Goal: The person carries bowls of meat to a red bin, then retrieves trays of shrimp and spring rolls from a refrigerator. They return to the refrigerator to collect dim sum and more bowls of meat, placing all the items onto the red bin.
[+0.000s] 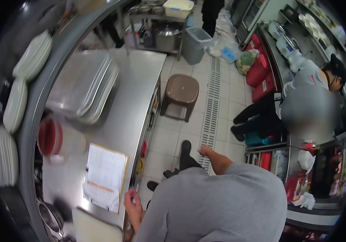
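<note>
Left hand (133,204): released, fingers loosely curled, at counter (134,80) edge. Clipboard with papers (105,177) lies flat just beside it. Right hand (204,151): low over floor drain (212,109), fingers bent; can't tell if clenched. Brown stool (182,89) beyond both hands.

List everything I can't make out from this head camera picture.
All in the head view:
- Writing on the paper sheet: too small.
- Palm of the left hand: hidden by curled fingers.
- Upper body of the dark-clothed person: cut off by the top edge.
- Area behind the round blur, right.
</note>
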Tool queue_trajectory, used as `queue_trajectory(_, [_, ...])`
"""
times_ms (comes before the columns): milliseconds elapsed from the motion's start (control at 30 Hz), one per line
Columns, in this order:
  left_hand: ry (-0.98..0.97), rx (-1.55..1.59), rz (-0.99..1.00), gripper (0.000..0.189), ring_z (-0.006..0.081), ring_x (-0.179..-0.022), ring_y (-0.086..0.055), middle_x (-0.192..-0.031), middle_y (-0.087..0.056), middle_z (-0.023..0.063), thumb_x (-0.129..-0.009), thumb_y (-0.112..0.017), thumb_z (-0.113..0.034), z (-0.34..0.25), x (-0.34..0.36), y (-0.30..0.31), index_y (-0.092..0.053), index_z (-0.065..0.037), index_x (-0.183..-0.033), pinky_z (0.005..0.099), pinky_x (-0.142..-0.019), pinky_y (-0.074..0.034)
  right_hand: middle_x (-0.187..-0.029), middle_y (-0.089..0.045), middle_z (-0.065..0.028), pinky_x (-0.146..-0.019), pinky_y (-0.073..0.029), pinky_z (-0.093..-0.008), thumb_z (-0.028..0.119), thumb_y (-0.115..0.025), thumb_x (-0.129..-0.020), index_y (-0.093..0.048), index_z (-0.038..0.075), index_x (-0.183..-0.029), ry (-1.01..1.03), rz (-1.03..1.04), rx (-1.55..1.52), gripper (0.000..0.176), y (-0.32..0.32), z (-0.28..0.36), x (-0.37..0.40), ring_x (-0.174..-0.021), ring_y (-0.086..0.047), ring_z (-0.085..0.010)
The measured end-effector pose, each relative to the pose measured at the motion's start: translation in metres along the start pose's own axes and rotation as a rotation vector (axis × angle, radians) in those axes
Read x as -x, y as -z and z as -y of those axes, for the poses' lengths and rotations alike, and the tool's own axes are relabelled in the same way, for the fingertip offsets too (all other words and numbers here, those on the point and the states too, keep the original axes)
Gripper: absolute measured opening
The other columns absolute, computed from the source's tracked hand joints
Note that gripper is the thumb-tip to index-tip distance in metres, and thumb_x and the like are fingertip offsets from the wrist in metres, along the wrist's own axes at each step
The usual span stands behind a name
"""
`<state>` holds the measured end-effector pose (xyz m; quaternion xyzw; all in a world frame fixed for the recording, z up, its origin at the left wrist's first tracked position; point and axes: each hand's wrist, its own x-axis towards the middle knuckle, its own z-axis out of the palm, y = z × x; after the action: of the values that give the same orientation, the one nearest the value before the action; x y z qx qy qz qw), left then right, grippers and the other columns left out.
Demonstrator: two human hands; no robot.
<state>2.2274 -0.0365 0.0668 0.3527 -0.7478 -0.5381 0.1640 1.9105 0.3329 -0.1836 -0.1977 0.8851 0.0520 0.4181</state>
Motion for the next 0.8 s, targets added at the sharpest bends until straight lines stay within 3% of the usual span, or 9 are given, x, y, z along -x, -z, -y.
queue_trajectory(100, [-0.202, -0.409, 0.582, 0.035, 0.0330, -0.095, -0.054, -0.100, -0.056, 0.0179, -0.077, -0.059, -0.015, -0.063, -0.053, -0.062, -0.053, 0.000, -0.108, 0.0380, -0.084, -0.043, -0.122, -0.052, -0.0127, -0.087, -0.044, -0.0399, 0.019, -0.057, -0.082, -0.057, 0.007, -0.115, -0.401, 0.383, -0.344, 0.035, 0.001, -0.065, 0.048, -0.109, -0.052, -0.0251])
queue_trajectory(167, [-0.205, -0.595, 0.700, 0.038, 0.0345, -0.096, -0.053, -0.102, -0.055, 0.0184, -0.076, -0.061, -0.021, -0.096, -0.093, -0.134, -0.054, -0.002, -0.108, 0.0375, -0.084, -0.043, -0.083, -0.065, -0.0080, -0.063, -0.049, -0.0367, 0.030, -0.060, -0.077, -0.063, 0.002, -0.088, -0.344, 0.327, -0.680, 0.030, 0.000, -0.103, 0.050, -0.059, -0.059, -0.0190])
queue_trajectory(267, [-0.406, -0.495, 0.830, 0.038, 0.0328, -0.095, -0.054, -0.100, -0.055, 0.0178, -0.075, -0.061, -0.021, -0.138, -0.137, -0.232, -0.055, -0.003, -0.108, 0.0365, -0.084, -0.043, -0.069, -0.063, -0.0094, -0.054, -0.048, -0.0327, 0.030, -0.060, -0.077, -0.062, 0.002, -0.085, -0.350, 0.197, -1.050, 0.030, 0.015, -0.148, 0.040, -0.054, -0.056, -0.0161])
queue_trajectory(333, [-0.171, -0.182, 0.953, 0.032, 0.0215, -0.091, -0.058, -0.103, -0.059, 0.0117, -0.082, -0.058, -0.018, -0.132, -0.164, -0.292, -0.054, -0.001, -0.109, 0.0312, -0.081, -0.045, -0.060, -0.058, -0.0090, -0.044, -0.044, -0.0284, 0.026, -0.059, -0.079, -0.060, 0.001, -0.085, 0.473, -0.460, -0.023, 0.025, -0.021, -0.200, -0.015, -0.048, -0.053, -0.0148])
queue_trajectory(400, [0.235, 0.097, 0.940, 0.028, 0.0195, -0.090, -0.058, -0.105, -0.060, 0.0103, -0.084, -0.056, -0.016, -0.107, -0.194, -0.339, -0.055, 0.000, -0.107, 0.0306, -0.078, -0.046, -0.063, -0.058, -0.0077, -0.041, -0.043, -0.0274, 0.021, -0.059, -0.080, -0.059, 0.003, -0.089, -0.124, -0.141, -1.236, 0.020, 0.023, -0.212, -0.027, -0.050, -0.055, -0.0159])
queue_trajectory(467, [0.409, -0.048, 0.786, 0.028, 0.0213, -0.089, -0.059, -0.105, -0.061, 0.0096, -0.085, -0.055, -0.016, -0.043, -0.223, -0.360, -0.054, 0.000, -0.108, 0.0339, -0.075, -0.047, -0.069, -0.060, -0.0074, -0.044, -0.044, -0.0255, 0.019, -0.058, -0.082, -0.059, 0.004, -0.093, -0.185, -0.143, -1.538, 0.019, 0.079, -0.237, -0.035, -0.055, -0.057, -0.0148])
queue_trajectory(533, [0.000, -0.869, 0.914, 0.030, 0.0210, -0.090, -0.058, -0.109, -0.060, 0.0083, -0.089, -0.050, -0.018, 0.036, -0.250, -0.354, -0.051, 0.001, -0.112, 0.0356, -0.077, -0.047, -0.070, -0.060, -0.0067, -0.045, -0.045, -0.0251, 0.019, -0.058, -0.082, -0.059, 0.005, -0.093, -0.180, -0.198, -1.629, 0.019, 0.133, -0.273, -0.046, -0.057, -0.058, -0.0140])
queue_trajectory(567, [0.239, -1.094, 1.131, 0.033, 0.0246, -0.090, -0.059, -0.106, -0.060, 0.0133, -0.088, -0.049, -0.021, 0.097, -0.273, -0.349, -0.052, 0.000, -0.113, 0.0370, -0.079, -0.046, -0.071, -0.061, -0.0061, -0.046, -0.045, -0.0246, 0.020, -0.057, -0.082, -0.059, 0.005, -0.093, -0.174, -0.248, -1.713, 0.018, 0.153, -0.293, -0.047, -0.058, -0.058, -0.0132])
queue_trajectory(800, [0.336, -1.106, 1.189, 0.038, 0.0293, -0.094, -0.057, -0.105, -0.059, 0.0184, -0.087, -0.048, -0.027, 0.018, -0.333, -0.485, -0.051, -0.003, -0.117, 0.0382, -0.081, -0.046, -0.065, -0.059, -0.0074, -0.046, -0.044, -0.0261, 0.018, -0.053, -0.080, -0.056, 0.002, -0.084, -0.384, -0.651, -1.539, 0.016, 0.211, -0.481, -0.077, -0.055, -0.057, -0.0143])
